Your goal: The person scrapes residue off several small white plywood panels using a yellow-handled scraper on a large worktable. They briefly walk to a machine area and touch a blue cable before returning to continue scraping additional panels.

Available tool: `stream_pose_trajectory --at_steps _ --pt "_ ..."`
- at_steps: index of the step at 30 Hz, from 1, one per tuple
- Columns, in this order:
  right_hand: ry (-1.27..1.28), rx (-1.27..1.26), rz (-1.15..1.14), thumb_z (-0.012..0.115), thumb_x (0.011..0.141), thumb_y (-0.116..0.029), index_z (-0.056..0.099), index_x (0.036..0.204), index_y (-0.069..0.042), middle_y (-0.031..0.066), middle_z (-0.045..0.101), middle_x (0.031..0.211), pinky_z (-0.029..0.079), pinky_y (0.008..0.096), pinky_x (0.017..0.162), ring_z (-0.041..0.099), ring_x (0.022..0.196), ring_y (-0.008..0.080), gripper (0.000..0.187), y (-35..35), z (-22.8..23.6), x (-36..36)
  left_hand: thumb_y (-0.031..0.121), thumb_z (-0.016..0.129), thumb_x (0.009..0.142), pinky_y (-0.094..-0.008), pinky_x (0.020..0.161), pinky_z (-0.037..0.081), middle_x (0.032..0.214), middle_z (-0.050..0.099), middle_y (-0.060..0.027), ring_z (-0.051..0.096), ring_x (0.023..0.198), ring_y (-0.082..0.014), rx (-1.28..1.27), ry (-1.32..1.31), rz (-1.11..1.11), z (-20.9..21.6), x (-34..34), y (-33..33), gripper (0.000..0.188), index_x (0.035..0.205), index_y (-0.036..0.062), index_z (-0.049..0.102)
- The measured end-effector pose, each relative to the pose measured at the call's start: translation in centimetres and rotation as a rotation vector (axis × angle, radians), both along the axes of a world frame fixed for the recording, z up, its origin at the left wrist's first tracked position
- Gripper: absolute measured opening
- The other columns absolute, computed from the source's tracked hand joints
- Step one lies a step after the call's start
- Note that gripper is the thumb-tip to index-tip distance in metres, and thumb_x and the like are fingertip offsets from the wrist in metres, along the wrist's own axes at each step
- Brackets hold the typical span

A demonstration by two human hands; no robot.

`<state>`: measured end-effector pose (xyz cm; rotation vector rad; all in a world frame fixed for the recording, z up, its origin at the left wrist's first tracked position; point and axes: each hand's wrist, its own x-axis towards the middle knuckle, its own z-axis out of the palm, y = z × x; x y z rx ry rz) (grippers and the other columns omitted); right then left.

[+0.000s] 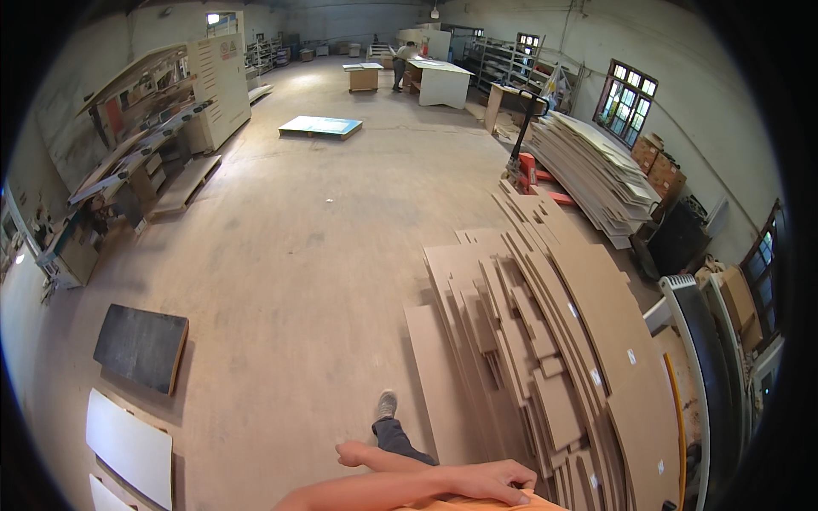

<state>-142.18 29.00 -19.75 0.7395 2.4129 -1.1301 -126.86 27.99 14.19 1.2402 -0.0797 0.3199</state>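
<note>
My forearms cross low in the picture. From the lower left, my left arm reaches across to the right, and my left hand (494, 482) rests against my orange shirt (537, 501) with its fingers curled in; whatever lies between them is hidden. Passing behind that arm, my right forearm points left. My right hand (348, 454) hangs above the floor, closed, with nothing visible in it. One foot in a grey shoe (387, 404) is stretched ahead. Beside my left hand lie large stacks of brown boards (558, 404), piled in uneven strips and sheets.
At left lie a dark panel (141, 347) and a white panel (129, 443). A low pallet with a pale blue top (320, 127) sits ahead. A red pallet jack (530, 170) stands by leaning sheets (596, 170). Far off, a person (400, 64) stands at a white workbench (445, 85).
</note>
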Motion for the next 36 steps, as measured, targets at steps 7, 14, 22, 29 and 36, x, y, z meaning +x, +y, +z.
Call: stream_pose_trajectory --at_steps 7,14,22,29,36 --pt "-0.059 -0.023 -0.066 0.058 0.091 -0.02 0.067 0.109 0.004 0.0279 0.071 0.107 0.054 0.0548 0.088 0.068 0.103 0.0457 0.032 26.8 2.9 -4.3 0.043 0.067 0.096 -0.0311 0.07 0.038 0.085 0.048 -0.0008 0.044 0.08 -0.0117 0.014 0.07 -0.001 2.6 -5.9 23.6 0.046 0.089 0.0009 0.05" --pt "0.183 0.059 -0.312 0.06 0.092 -0.026 0.065 0.116 0.0 0.0275 0.071 0.111 0.054 0.0546 0.089 0.067 0.106 0.045 0.035 47.3 7.0 -8.7 0.044 0.069 0.094 -0.034 0.064 0.035 0.075 0.044 0.0005 0.04 0.073 -0.0125 0.045 -0.007 -0.057 4.1 -7.0 42.5 0.05 0.077 0.0019 0.048" --pt "-0.217 -0.001 -0.251 0.062 0.09 -0.027 0.069 0.119 0.001 0.0261 0.07 0.119 0.054 0.0517 0.094 0.067 0.113 0.0419 0.041 72.2 -0.1 -5.5 0.041 0.076 0.088 -0.0332 0.076 0.048 0.093 0.068 -0.0069 0.06 0.09 -0.0142 0.12 0.063 -0.199 1.3 -12.3 66.2 0.048 0.105 -0.0028 0.07" --pt "-0.037 0.086 -0.867 0.064 0.091 -0.029 0.07 0.12 0.0 0.0247 0.071 0.119 0.053 0.0471 0.097 0.067 0.114 0.0404 0.041 96.3 5.2 -4.7 0.039 0.075 0.09 -0.0353 0.068 0.048 0.082 0.064 -0.0037 0.058 0.082 -0.0129 0.156 0.05 -0.379 3.3 -12.8 84.1 0.038 0.096 0.0018 0.069" --pt "-0.062 -0.069 -0.74 0.066 0.092 -0.033 0.069 0.123 0.0 0.0232 0.071 0.12 0.053 0.0454 0.098 0.066 0.114 0.0393 0.045 115.3 0.1 -8.9 0.035 0.072 0.091 -0.0348 0.063 0.045 0.079 0.058 -0.0038 0.053 0.07 -0.0149 0.241 0.181 -0.18 -2.5 -15.8 107.5 0.031 0.092 0.0052 0.062"
